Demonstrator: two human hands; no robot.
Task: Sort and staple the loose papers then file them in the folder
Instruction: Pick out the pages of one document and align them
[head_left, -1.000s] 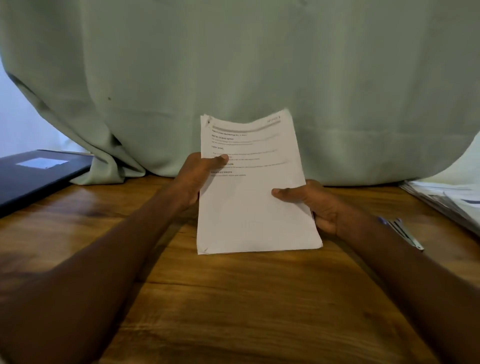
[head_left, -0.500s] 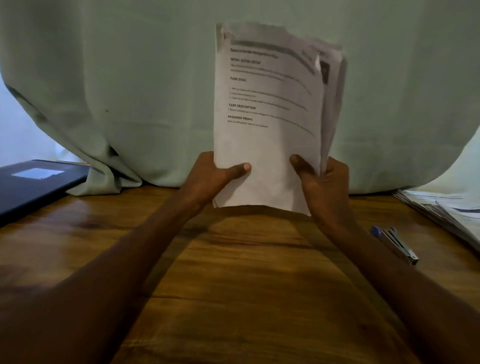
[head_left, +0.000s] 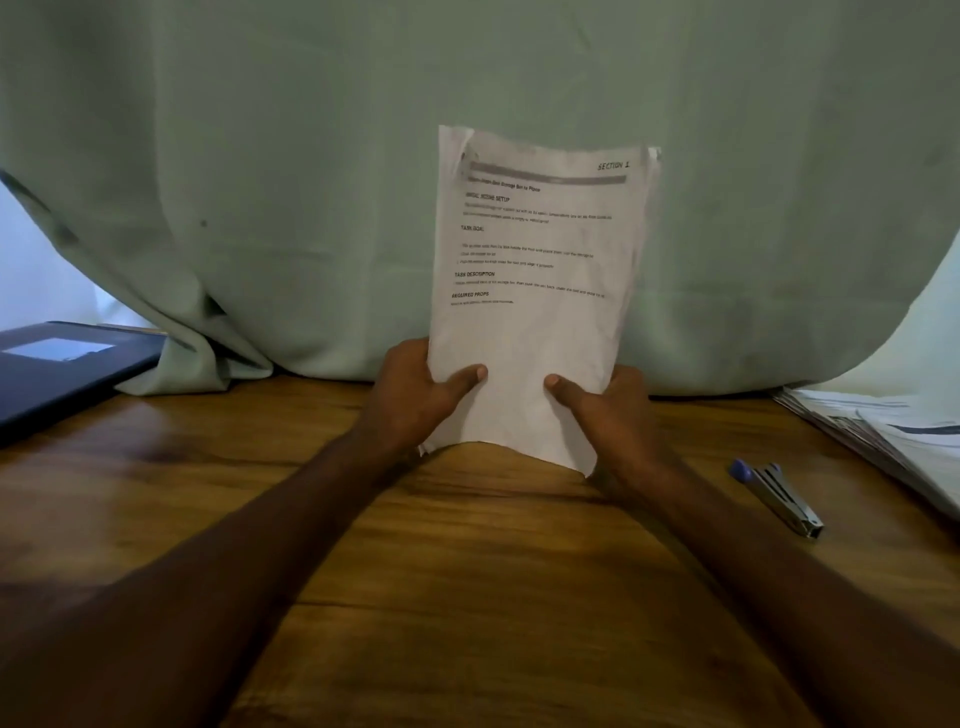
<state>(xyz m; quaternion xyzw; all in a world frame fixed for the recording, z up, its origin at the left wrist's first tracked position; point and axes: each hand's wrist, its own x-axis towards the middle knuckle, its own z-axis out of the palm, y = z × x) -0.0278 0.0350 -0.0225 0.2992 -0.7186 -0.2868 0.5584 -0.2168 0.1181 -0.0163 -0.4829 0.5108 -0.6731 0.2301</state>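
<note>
I hold a stack of printed white papers (head_left: 535, 312) upright, its bottom edge on or just above the wooden table (head_left: 467, 597); the top sheet reads "SECTION 1". My left hand (head_left: 421, 400) grips the lower left side, thumb across the front. My right hand (head_left: 613, 415) grips the lower right side the same way. A blue and silver stapler (head_left: 779, 499) lies on the table to the right of my right forearm. A dark folder (head_left: 62, 369) with a pale label lies at the far left edge.
A pale green curtain (head_left: 311, 182) hangs close behind the table and drapes onto its back edge. A pile of other papers (head_left: 893, 441) sits at the right edge, beyond the stapler.
The stack went from lying tilted in my hands to standing upright. It was lifted high half a second ago, with its sheets fanned apart, and has now dropped lower with the sheets together.
</note>
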